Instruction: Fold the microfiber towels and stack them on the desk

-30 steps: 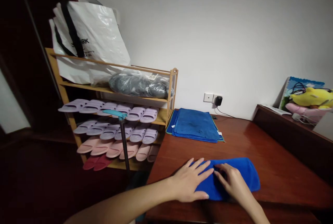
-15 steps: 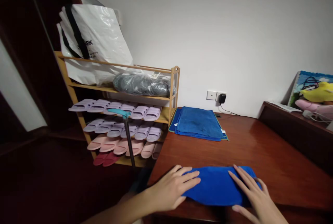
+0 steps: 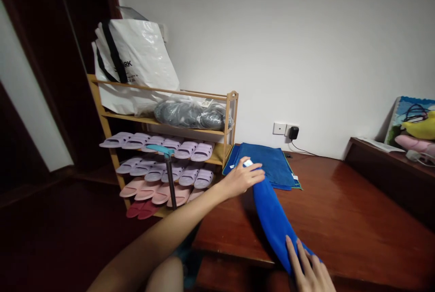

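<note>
A bright blue folded cloth (image 3: 273, 215) stretches diagonally over the front part of the brown table, lifted off it at the far end. My left hand (image 3: 243, 178) is closed on that far end, where a small white tag shows by the fingers. At the near end my right hand (image 3: 307, 262) grips the cloth, its fingers lying over the top and its thumb hidden. Just beyond my left hand lies a flat stack of darker blue cloths (image 3: 268, 163) with green edging, against the wall.
The table (image 3: 340, 206) has a raised dark ledge on the right with a yellow soft toy (image 3: 421, 125). On the left, a wooden rack (image 3: 227, 136) holds slippers and a white bag (image 3: 142, 52). A blue-topped pole (image 3: 170, 174) stands before it. A black plug (image 3: 294, 132) trails a cord.
The blue cloth has gone from lying flat under both hands to being raised and turned diagonally. My left hand has moved forward toward the stack; my right hand has shifted slightly left and nearer.
</note>
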`<state>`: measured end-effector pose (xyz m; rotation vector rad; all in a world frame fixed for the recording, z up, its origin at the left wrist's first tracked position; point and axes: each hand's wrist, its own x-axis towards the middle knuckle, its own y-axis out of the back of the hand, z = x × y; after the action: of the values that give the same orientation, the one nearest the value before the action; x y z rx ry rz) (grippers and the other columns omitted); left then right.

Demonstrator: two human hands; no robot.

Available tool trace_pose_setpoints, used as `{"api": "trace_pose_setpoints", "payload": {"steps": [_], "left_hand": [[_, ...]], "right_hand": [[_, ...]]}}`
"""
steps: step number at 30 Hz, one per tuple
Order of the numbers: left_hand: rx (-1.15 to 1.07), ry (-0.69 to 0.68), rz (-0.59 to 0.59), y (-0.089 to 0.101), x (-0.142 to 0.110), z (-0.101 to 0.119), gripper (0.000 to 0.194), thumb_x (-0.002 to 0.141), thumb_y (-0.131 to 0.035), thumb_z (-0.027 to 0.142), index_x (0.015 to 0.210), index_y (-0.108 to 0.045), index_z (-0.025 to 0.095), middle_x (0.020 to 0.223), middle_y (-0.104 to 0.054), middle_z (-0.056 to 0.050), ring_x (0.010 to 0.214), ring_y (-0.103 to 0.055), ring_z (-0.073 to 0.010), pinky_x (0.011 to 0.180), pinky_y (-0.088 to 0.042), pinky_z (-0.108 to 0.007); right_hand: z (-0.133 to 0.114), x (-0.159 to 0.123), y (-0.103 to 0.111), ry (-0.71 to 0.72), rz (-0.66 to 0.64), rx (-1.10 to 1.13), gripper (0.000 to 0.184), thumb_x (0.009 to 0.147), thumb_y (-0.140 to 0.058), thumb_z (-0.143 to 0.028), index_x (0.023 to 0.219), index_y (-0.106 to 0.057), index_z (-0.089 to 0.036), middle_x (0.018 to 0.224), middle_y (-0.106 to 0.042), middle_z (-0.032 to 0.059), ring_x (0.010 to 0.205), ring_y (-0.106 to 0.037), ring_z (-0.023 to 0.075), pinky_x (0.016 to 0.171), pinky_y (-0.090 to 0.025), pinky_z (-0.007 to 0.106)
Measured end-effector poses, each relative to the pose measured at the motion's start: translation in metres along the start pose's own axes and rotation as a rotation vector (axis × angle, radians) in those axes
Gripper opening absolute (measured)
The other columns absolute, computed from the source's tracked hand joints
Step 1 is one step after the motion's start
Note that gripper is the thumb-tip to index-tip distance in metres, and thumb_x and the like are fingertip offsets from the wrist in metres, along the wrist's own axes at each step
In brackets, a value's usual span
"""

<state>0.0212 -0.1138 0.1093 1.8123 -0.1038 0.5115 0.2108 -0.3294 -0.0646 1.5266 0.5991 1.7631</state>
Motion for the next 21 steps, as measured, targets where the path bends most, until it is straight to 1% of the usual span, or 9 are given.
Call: {"api": "trace_pose_setpoints", "payload": {"steps": [3, 5, 7, 11, 13, 15, 18, 20, 21], "left_hand": [[0.077, 0.236, 0.056, -0.022, 0.026, -0.003, 0.058, 0.083, -0.032, -0.005, 0.134, -0.043, 0.021, 0.146, -0.037, -0.009, 0.138, -0.022, -0.0234, 0.105, -0.017, -0.054], [0.083, 0.394, 0.04, -0.035, 0.029, 0.003, 0.071, 0.073, -0.037, -0.008, 0.14, -0.033, 0.016, 0.151, -0.023, -0.014, 0.139, -0.017, -0.0266, 0.102, -0.02, -0.057], [0.048, 0.449, 0.0, -0.042, 0.018, 0.012, 0.08, 0.065, -0.04, -0.009, 0.141, -0.03, 0.014, 0.152, -0.019, -0.016, 0.139, -0.014, -0.0279, 0.101, -0.022, -0.057], [-0.073, 0.391, 0.046, -0.029, -0.02, 0.039, 0.066, 0.07, -0.038, -0.005, 0.132, -0.042, 0.016, 0.146, -0.034, -0.013, 0.135, -0.026, -0.0254, 0.102, -0.027, -0.049], [-0.149, 0.352, 0.089, -0.015, -0.037, 0.055, 0.048, 0.076, -0.039, 0.0, 0.119, -0.052, 0.016, 0.13, -0.051, -0.011, 0.122, -0.042, -0.0242, 0.097, -0.033, -0.042], [-0.191, 0.307, 0.078, -0.006, -0.048, 0.071, 0.029, 0.079, -0.042, 0.007, 0.101, -0.058, 0.017, 0.106, -0.062, -0.008, 0.101, -0.053, -0.0229, 0.089, -0.038, -0.037], [-0.187, 0.208, -0.027, -0.004, -0.051, 0.091, 0.011, 0.079, -0.048, 0.015, 0.083, -0.058, 0.018, 0.086, -0.062, -0.006, 0.086, -0.055, -0.022, 0.081, -0.041, -0.036], [-0.208, 0.174, -0.069, -0.009, -0.047, 0.1, 0.012, 0.083, -0.048, 0.02, 0.086, -0.059, 0.018, 0.091, -0.064, -0.006, 0.089, -0.056, -0.0223, 0.082, -0.041, -0.035], [-0.23, 0.174, -0.069, -0.012, -0.043, 0.105, 0.016, 0.086, -0.047, 0.023, 0.094, -0.06, 0.018, 0.1, -0.064, -0.007, 0.096, -0.055, -0.023, 0.085, -0.041, -0.036]], "right_hand": [[-0.018, 0.01, -0.002, -0.055, 0.008, 0.009, 0.073, 0.084, -0.036, -0.016, 0.149, -0.004, -0.022, 0.123, -0.057, 0.012, 0.087, -0.064, 0.0262, 0.075, -0.051, 0.04], [-0.024, 0.017, -0.001, -0.129, -0.061, 0.064, 0.059, 0.087, -0.037, -0.024, 0.146, -0.026, -0.02, 0.116, -0.061, 0.0134, 0.083, -0.065, 0.0258, 0.072, -0.052, 0.038], [-0.024, 0.023, 0.002, -0.195, -0.169, 0.179, 0.049, 0.089, -0.038, -0.036, 0.134, -0.048, -0.02, 0.109, -0.064, 0.0139, 0.08, -0.066, 0.026, 0.069, -0.053, 0.037], [-0.008, 0.043, 0.015, -0.239, -0.326, 0.351, 0.052, 0.09, -0.032, -0.051, 0.119, -0.061, -0.019, 0.096, -0.068, 0.0145, 0.073, -0.066, 0.0275, 0.057, -0.052, 0.036], [0.006, 0.058, 0.023, -0.25, -0.4, 0.394, 0.053, 0.09, -0.029, -0.053, 0.109, -0.066, -0.02, 0.08, -0.069, 0.0121, 0.065, -0.066, 0.0267, 0.053, -0.051, 0.034], [0.022, 0.073, 0.028, -0.244, -0.432, 0.521, 0.053, 0.091, -0.027, -0.054, 0.099, -0.068, -0.022, 0.076, -0.07, 0.0086, 0.068, -0.066, 0.0246, 0.06, -0.052, 0.031], [0.046, 0.079, 0.028, -0.314, -0.285, 0.718, 0.053, 0.09, -0.029, -0.056, 0.1, -0.067, -0.021, 0.1, -0.069, 0.0065, 0.092, -0.065, 0.0219, 0.078, -0.052, 0.027], [0.059, 0.068, 0.021, -0.476, -0.165, 0.669, 0.056, 0.088, -0.031, -0.058, 0.116, -0.06, -0.02, 0.106, -0.067, 0.007, 0.094, -0.064, 0.0219, 0.077, -0.052, 0.028], [0.065, 0.059, 0.017, -0.551, -0.156, 0.609, 0.057, 0.087, -0.032, -0.059, 0.122, -0.056, -0.021, 0.105, -0.067, 0.007, 0.09, -0.065, 0.0221, 0.073, -0.053, 0.029]]}}
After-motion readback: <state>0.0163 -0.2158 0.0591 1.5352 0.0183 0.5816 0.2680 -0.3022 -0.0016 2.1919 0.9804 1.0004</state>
